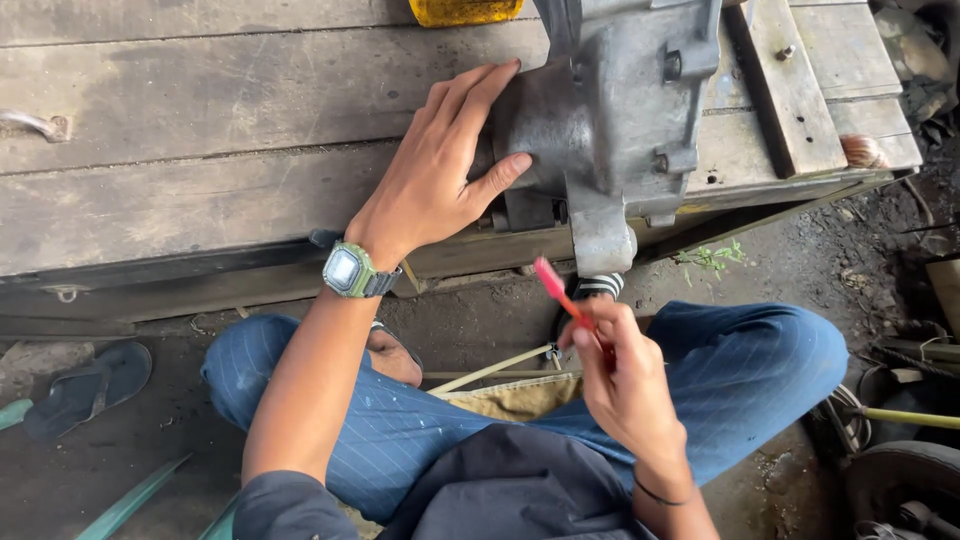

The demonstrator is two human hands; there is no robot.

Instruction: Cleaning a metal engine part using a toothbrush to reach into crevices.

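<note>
You are in a rough repair workshop, seated low on a dirt floor (800,270). The landmark is the grey cast-metal housing (610,110): it rests on a worn, stained plank bench (200,150) stretching away to its left. Right of the housing lie dark, greasy machine parts and scrap (900,470). Below and left of it, a sandal (90,385) sits in the dirt.
</note>
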